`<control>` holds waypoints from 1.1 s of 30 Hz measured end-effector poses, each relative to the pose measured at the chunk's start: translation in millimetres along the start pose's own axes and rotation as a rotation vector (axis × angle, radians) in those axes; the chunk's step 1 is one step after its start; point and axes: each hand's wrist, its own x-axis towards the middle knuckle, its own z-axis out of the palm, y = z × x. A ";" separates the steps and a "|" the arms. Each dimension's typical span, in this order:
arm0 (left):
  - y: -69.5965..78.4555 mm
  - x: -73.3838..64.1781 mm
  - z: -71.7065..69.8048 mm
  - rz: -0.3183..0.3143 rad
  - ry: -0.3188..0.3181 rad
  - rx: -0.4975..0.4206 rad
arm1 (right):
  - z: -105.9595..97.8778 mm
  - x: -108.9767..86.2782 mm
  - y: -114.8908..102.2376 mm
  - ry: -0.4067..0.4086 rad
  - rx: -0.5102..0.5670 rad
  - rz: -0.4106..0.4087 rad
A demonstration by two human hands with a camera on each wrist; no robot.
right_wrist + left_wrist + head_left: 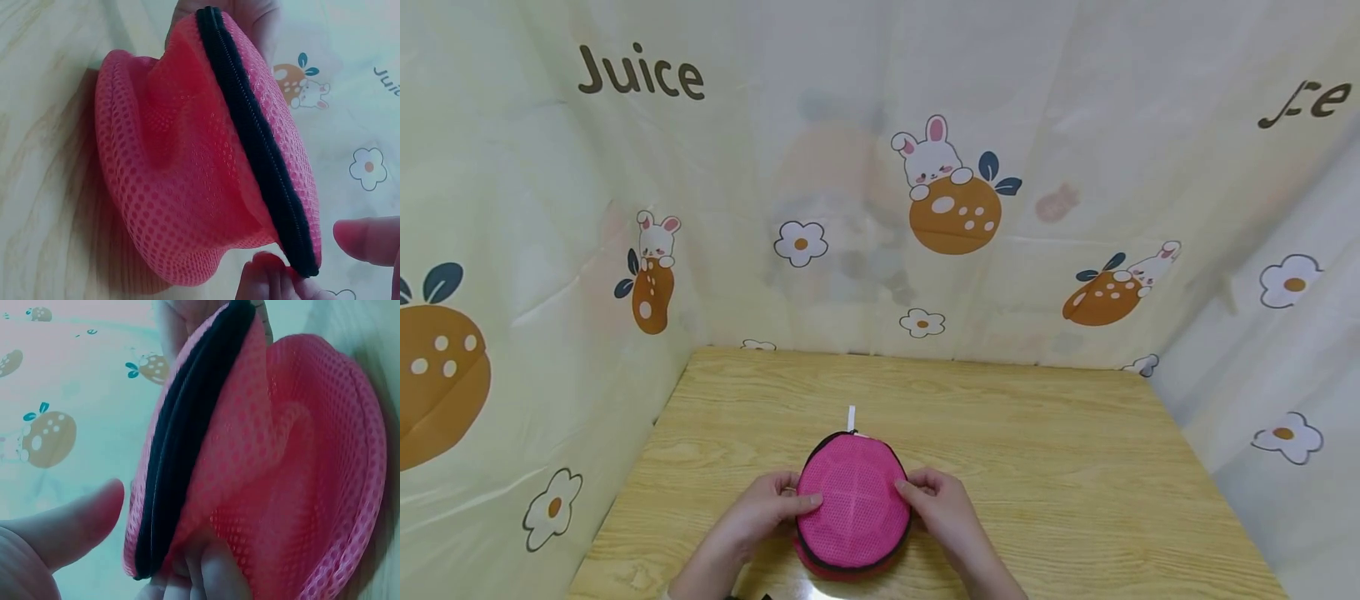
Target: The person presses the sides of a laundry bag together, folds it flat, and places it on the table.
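Observation:
A round pink mesh zip bag [853,500] is held near the front of the table, its flat face towards the head camera. My left hand [766,510] grips its left edge, with the thumb over the face and fingers beneath. On the opposite edge, my right hand [942,504] holds it the same way. A black zipper [259,140] runs around the rim and looks closed along the visible stretch. Below the rim, the soft mesh side [250,469] sags in folds. A white tab [852,418] sticks out at the far edge.
The wooden table [1060,467] extends to both sides and behind the bag. Pale curtains [737,167] printed with rabbits, oranges and flowers enclose it at the back, left and right. A small dark item [767,597] shows at the bottom frame edge.

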 end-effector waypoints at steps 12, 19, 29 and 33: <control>-3.1 -16.6 11.4 0.023 0.090 0.101 | -3.4 -20.0 10.2 -0.068 -0.030 0.055; -8.3 -18.2 16.7 0.032 0.061 0.081 | 2.5 -28.0 17.6 -0.171 0.096 0.079; -15.8 -14.3 18.0 0.016 0.033 -0.015 | 10.7 -29.1 27.2 -0.245 0.407 0.136; -19.7 -10.7 17.3 -0.008 0.024 -0.065 | 12.7 -27.0 30.7 -0.255 0.489 0.152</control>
